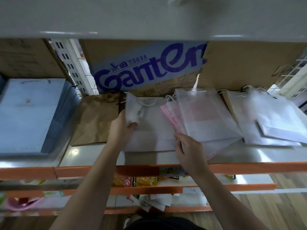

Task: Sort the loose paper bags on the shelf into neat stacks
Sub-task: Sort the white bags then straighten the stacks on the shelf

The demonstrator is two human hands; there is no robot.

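A single head-worn wide-angle camera looks forward and down from close range onto the shelf [93, 155], which crosses the middle of the frame. The shelf above [149, 17] fills the top; lower shelves [249, 180] and floor [274, 211] show along the bottom.

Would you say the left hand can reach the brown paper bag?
Probably yes: the brown paper bag lies largely uncovered beside the left hand, though its fingers grip a white bag.
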